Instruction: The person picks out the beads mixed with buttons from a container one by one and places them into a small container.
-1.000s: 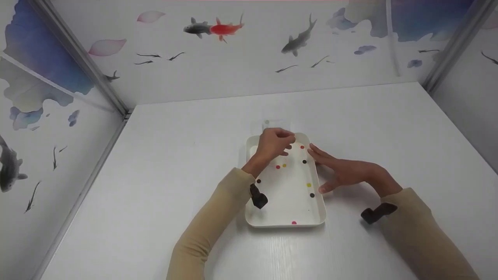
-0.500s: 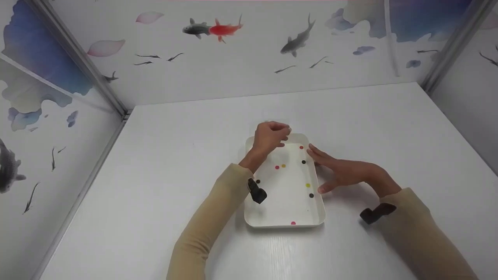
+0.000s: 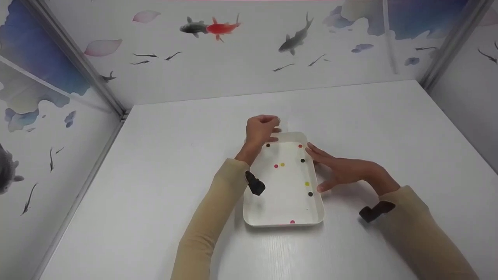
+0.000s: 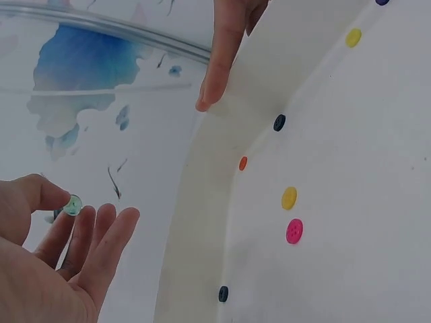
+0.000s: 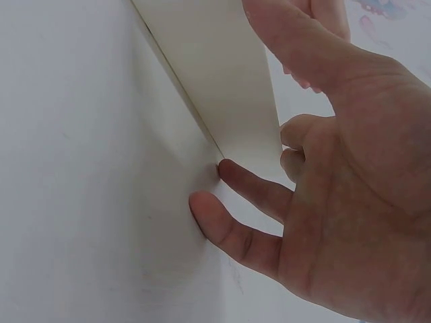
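Note:
My left hand (image 3: 262, 129) is over the far left end of a white rectangular tray (image 3: 272, 224). Between its thumb and index finger it pinches a pale green, see-through button (image 4: 73, 205); the other fingers are spread. My right hand (image 3: 346, 171) lies along the tray's right side, fingertips and thumb at the rim and fingers extended. Loose buttons are scattered in the tray, among them a yellow button (image 4: 289, 198), a pink button (image 4: 294, 231), an orange-red button (image 4: 243, 163) and a black button (image 3: 302, 160).
Just beyond the tray's far edge a clear, see-through object (image 3: 285, 125) shows faintly, partly hidden by my left hand. The tray stands on a white table (image 3: 175, 167), with fish-patterned panels (image 3: 249, 58) around it. A black wrist camera (image 3: 255, 184) hangs over the tray's left side.
My left hand has moved away and to the left, from over the tray to its far edge, uncovering a black button there. The right hand stays at the rim.

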A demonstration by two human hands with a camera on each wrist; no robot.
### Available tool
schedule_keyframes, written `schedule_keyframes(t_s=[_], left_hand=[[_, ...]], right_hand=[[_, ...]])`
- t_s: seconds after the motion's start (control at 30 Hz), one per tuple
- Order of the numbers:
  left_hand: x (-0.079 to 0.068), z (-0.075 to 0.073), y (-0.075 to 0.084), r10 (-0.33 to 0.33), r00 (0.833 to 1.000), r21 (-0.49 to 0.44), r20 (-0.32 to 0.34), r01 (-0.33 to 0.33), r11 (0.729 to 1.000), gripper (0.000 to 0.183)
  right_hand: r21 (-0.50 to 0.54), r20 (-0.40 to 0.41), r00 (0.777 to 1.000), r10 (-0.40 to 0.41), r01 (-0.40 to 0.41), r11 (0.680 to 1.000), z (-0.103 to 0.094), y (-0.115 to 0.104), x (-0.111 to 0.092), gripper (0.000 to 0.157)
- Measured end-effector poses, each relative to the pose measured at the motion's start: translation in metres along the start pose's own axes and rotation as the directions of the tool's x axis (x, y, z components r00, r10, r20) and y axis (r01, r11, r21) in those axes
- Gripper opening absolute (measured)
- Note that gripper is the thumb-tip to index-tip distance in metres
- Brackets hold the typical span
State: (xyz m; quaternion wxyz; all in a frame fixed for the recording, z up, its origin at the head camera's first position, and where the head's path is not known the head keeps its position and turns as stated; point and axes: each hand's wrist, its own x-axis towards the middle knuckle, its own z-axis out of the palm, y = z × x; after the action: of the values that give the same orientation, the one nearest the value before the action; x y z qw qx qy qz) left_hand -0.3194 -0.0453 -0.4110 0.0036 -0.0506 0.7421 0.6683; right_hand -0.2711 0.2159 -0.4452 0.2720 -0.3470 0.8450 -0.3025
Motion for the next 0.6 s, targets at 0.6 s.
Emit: schedule_keyframes(t_s=[0.6], left_hand=[[0.019, 0.001, -0.003, -0.026, 0.996, -0.101, -0.091, 0.017, 0.995, 0.02]], right_hand=[[-0.005, -0.011, 1.0, 0.023, -0.023, 1.0, 0.001, 0.001, 0.002, 0.12]])
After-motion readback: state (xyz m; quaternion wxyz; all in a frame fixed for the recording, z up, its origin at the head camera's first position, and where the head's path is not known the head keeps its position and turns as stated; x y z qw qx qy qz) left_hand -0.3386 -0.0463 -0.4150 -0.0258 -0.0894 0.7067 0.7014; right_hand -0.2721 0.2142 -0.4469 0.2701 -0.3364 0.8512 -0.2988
